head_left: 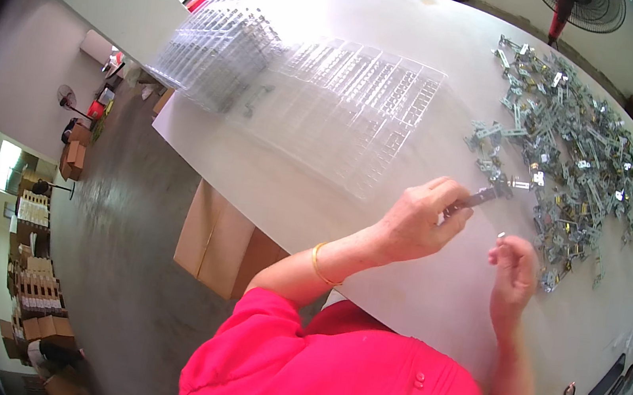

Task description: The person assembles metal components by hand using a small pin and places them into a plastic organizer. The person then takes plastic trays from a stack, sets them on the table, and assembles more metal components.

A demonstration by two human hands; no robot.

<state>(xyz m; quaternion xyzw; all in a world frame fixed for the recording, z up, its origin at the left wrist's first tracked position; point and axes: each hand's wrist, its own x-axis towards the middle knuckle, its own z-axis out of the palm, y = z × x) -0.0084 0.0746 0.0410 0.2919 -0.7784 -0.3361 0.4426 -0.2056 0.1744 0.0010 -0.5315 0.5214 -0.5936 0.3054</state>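
Observation:
My left hand (419,217) is closed round one end of a narrow, dark grey hinge-like metal bracket (483,196). The bracket's far end points toward a big loose heap of similar silvery metal brackets (578,152) on the right half of the table. Just to the right and nearer, my right hand (514,273) has its fingers curled in and somewhat blurred. A tiny bright spot shows at its fingertips, too small to name. A loose bracket (522,183) lies at the heap's near left edge, close to the held one.
On the white table (289,166) stand a tall stack of clear plastic trays (212,52) and a lower one (361,99). Small tools (605,383) lie at the right corner. A cardboard box (219,241) sits below the near edge; a fan (589,10) stands beyond.

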